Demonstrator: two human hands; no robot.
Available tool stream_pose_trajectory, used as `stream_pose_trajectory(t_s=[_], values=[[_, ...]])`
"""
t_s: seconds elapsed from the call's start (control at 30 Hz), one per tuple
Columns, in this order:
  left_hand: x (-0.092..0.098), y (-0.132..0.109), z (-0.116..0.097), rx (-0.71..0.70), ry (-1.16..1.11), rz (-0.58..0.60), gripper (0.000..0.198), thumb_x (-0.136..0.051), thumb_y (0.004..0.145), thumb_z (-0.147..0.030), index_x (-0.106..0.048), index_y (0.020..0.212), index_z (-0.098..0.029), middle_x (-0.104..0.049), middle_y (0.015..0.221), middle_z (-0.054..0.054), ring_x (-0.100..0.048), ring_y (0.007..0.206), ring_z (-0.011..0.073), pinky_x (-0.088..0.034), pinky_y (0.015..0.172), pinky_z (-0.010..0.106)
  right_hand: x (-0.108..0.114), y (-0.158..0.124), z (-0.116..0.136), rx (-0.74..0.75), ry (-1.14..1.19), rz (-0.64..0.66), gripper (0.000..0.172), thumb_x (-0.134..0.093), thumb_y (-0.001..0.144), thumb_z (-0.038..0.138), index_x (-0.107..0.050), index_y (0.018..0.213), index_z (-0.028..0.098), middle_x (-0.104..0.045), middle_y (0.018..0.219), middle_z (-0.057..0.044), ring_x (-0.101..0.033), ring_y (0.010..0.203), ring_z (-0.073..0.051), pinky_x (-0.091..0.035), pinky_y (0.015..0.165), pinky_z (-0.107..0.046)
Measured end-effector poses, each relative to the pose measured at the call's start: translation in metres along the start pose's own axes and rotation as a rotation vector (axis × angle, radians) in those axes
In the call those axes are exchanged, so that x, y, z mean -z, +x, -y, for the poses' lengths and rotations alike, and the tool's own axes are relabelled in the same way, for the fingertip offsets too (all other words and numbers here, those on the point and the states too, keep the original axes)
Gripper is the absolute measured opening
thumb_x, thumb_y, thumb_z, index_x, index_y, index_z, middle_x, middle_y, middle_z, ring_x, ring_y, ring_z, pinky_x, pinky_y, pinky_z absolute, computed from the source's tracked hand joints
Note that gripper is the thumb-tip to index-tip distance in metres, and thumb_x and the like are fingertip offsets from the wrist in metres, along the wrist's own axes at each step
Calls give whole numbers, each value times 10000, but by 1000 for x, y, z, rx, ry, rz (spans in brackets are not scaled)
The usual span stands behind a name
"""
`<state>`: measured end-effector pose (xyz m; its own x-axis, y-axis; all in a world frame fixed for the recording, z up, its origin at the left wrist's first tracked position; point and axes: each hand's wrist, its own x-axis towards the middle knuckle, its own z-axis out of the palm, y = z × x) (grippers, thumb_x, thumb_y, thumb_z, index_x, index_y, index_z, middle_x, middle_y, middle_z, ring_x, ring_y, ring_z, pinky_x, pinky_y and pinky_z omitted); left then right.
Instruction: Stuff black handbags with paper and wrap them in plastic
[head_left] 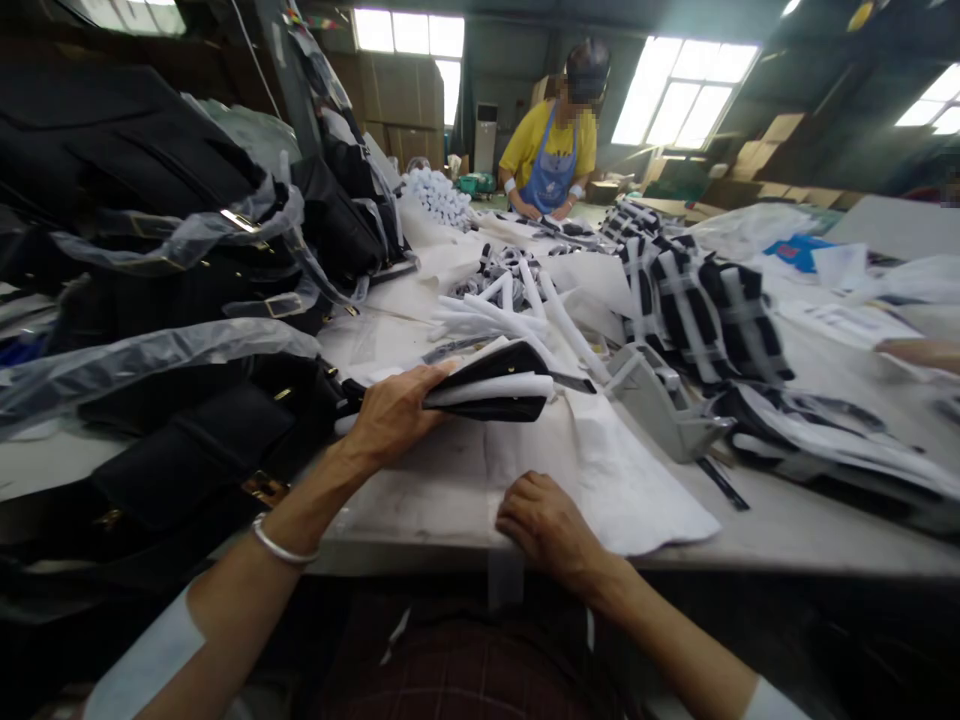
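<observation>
My left hand [401,410] is wrapped round one end of a flat black bag [487,405], raised a little above the table. The bag's mouth gapes to the right. A white stuffing roll [510,388] sticks out of it, and a small gold stud shows on the inside. At the table's front edge my right hand [544,525] rests with curled fingers on pale sheeting; anything inside the fingers is hidden. Below that hand a clear plastic strip [506,578] hangs over the edge. Loose white rolls [502,315] lie in a heap beyond the bag.
Black handbags [195,440] with plastic-wrapped handles crowd the left side. On the right stand a grey tape dispenser [664,400] and bundled black pieces with white rolls [690,310]. A co-worker in a blue apron [551,165] works across the table. Another person's hand [922,352] shows at far right.
</observation>
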<state>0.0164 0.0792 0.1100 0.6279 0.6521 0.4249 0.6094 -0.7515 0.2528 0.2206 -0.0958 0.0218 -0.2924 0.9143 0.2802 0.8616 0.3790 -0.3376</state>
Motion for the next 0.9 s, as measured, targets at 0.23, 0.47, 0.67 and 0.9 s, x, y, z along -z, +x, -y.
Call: stream_pose_trajectory(t_s=[0.23, 0.47, 0.67, 0.9], values=[[-29, -26, -6, -181, 97, -68, 539, -627, 854, -157, -517, 1371, -262, -653, 1281, 59, -648, 1103, 255, -520, 927, 370, 19, -21, -1, 50, 25, 74, 149, -543, 953, 196, -657, 859, 181, -642, 868, -51, -554, 864, -188, -447, 794, -321], [-74, -70, -17, -341, 224, -236, 458, -474, 955, -127, -525, 1387, -269, -618, 1331, 96, -583, 1217, 266, -474, 1007, 417, 62, -37, 22, 107, 205, -120, 111, -560, 956, 158, -666, 962, 189, -665, 868, -39, -618, 802, -148, -513, 720, -265], [-76, -75, -23, -340, 302, -260, 408, -441, 983, -154, -556, 1361, -257, -611, 1341, 91, -564, 1234, 278, -453, 1027, 431, 82, 9, 26, 128, -82, -341, 245, -575, 912, 121, -659, 1129, 196, -679, 1174, -103, -598, 1169, -244, -497, 1011, -434], [-77, -76, -21, -333, 286, -262, 385, -450, 990, -182, -567, 1348, -263, -615, 1333, 84, -561, 1234, 277, -455, 1032, 439, 38, 35, 3, 185, -267, -295, 371, -501, 919, 65, -624, 1256, 162, -688, 1238, -100, -577, 1244, -238, -422, 1124, -484]])
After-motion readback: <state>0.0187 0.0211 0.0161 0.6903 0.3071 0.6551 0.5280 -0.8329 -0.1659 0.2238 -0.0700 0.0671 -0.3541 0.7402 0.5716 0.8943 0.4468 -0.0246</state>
